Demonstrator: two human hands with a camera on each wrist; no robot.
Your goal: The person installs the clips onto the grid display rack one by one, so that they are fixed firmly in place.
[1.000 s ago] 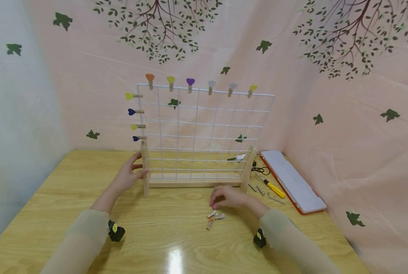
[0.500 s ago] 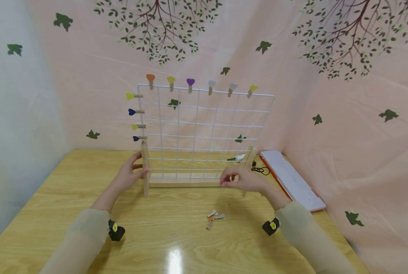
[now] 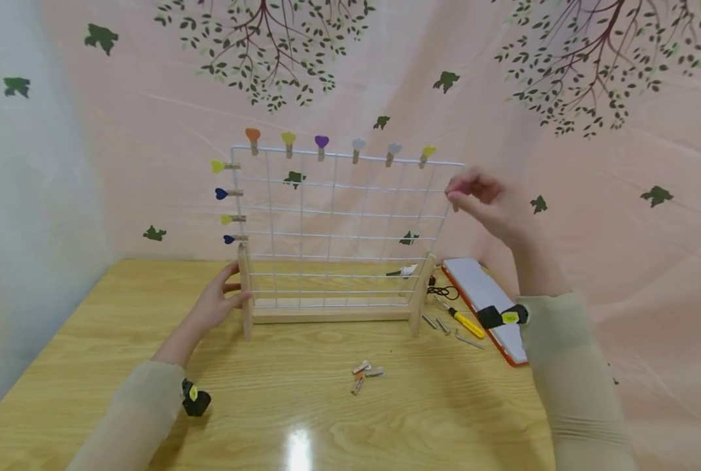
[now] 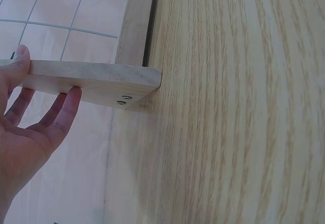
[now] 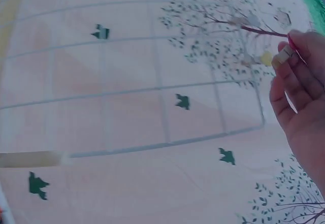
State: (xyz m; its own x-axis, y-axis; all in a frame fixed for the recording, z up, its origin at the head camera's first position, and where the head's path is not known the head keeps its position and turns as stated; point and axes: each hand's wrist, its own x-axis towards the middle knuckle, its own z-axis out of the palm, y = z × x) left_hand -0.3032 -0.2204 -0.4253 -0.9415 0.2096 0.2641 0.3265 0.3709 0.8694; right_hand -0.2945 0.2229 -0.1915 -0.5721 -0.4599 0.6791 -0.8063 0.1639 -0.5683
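Note:
A white wire grid (image 3: pixel 341 156) stands upright in a wooden stand (image 3: pixel 329 316). Heart-topped mini clothespins, such as an orange one (image 3: pixel 253 135) and a dark blue one (image 3: pixel 221 193), line its top and left edges. My left hand (image 3: pixel 214 302) holds the stand's left post (image 4: pixel 101 74), thumb on one side and fingers on the other. At the grid's upper right corner, my right hand (image 3: pixel 494 206) pinches a pink-topped mini clothespin (image 5: pixel 285 55); its wooden end points toward the grid's right side, and the fingers cover most of its heart.
Several loose mini clothespins (image 3: pixel 375 372) lie on the table (image 3: pixel 268 405) before the stand. To the right are a yellow-handled screwdriver (image 3: pixel 468 324), metal bolts (image 3: pixel 442 326), a hex key (image 3: pixel 469 339), a black cable (image 3: pixel 444 292) and a white case with a red edge (image 3: pixel 478 286).
My right hand has lifted the pink-topped mini clothespin from the pile on the table up and right to the grid's upper right edge. The left hand has stayed on the post.

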